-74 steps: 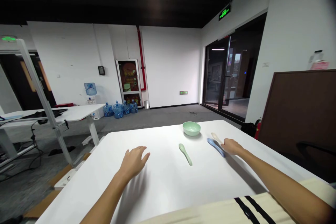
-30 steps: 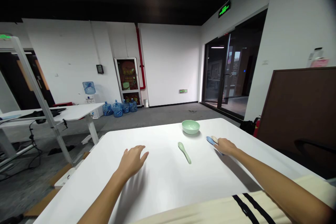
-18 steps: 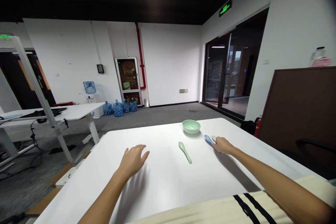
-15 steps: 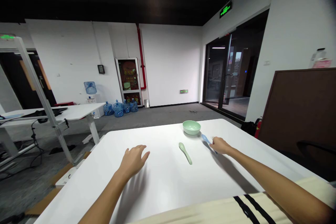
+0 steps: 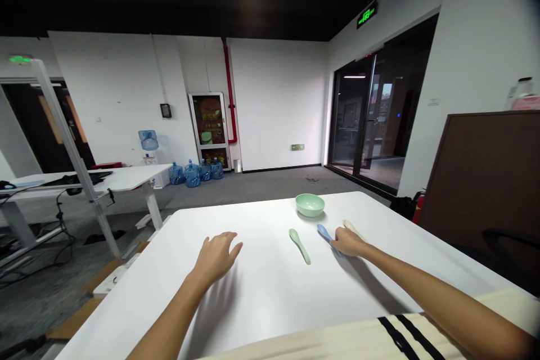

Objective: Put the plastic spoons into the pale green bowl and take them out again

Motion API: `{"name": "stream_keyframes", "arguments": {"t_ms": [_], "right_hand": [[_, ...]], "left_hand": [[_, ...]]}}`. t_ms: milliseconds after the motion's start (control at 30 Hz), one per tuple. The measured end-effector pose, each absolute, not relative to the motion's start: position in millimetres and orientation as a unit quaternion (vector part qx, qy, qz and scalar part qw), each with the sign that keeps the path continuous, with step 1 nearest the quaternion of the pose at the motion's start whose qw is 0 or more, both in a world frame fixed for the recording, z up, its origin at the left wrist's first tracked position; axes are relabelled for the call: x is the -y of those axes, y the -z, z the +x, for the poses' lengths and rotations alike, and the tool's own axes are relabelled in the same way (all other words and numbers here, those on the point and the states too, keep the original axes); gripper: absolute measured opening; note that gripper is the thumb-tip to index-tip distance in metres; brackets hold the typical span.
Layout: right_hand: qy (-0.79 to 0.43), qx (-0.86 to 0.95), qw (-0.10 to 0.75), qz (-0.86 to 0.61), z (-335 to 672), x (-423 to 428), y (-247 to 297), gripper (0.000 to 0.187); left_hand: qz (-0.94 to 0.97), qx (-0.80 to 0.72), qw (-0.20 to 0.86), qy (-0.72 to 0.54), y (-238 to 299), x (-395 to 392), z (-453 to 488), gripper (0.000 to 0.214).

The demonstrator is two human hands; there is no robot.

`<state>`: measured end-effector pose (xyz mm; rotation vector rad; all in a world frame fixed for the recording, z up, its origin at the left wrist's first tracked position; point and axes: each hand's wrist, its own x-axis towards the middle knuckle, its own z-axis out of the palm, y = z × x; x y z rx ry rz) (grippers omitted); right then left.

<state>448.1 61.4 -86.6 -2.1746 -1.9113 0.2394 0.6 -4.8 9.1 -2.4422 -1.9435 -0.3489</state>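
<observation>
My right hand (image 5: 348, 242) is closed on the handle of a blue spoon (image 5: 324, 232), which lies at or just above the white table (image 5: 261, 304). Partly hidden behind that hand is a cream spoon (image 5: 354, 229). To the left of the blue spoon, a green spoon (image 5: 300, 246) rests with its bowl end pointing away from me. A light green bowl (image 5: 310, 206) stands upright near the table's far edge. My left hand (image 5: 217, 256) hovers over the left side of the table, fingers spread, holding nothing.
Beyond the table stand several blue water jugs (image 5: 193, 174) and a water dispenser (image 5: 148, 140). Another white desk (image 5: 135, 176) with cables is at the left. A brown partition (image 5: 485, 180) rises at the right, and glass doors (image 5: 371, 124) are behind.
My right hand has moved left and slightly towards me with the blue spoon, uncovering the cream spoon behind it. My left hand has hardly moved.
</observation>
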Motion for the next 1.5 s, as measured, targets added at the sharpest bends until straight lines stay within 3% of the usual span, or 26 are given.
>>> {"name": "stream_keyframes", "arguments": {"t_ms": [167,400,733,1067,1333,1500], "right_hand": [[-0.113,0.661,0.083,-0.737,453.6,-66.0,92.7,0.023],[-0.128,0.658,0.073,-0.738,453.2,-63.5,90.6,0.024],[-0.099,0.66,0.076,-0.741,443.3,-50.7,60.3,0.038],[-0.06,0.661,0.175,-0.727,419.2,-41.0,0.4,0.062],[-0.058,0.723,0.219,-0.652,389.2,-14.9,12.3,0.062],[-0.057,0.742,0.188,-0.641,382.3,-8.4,27.6,0.072]], "left_hand": [[-0.779,0.617,0.007,0.112,-8.0,4.4,0.6,0.047],[-0.78,0.616,0.001,0.112,-6.5,3.4,-0.8,0.049],[-0.78,0.615,-0.007,0.116,-8.4,5.3,-1.9,0.05],[-0.785,0.607,0.002,0.123,-5.1,4.1,-3.6,0.049],[-0.775,0.621,-0.004,0.112,-8.3,4.6,-2.3,0.049],[-0.777,0.621,-0.008,0.104,-7.7,3.3,-1.2,0.051]]}}
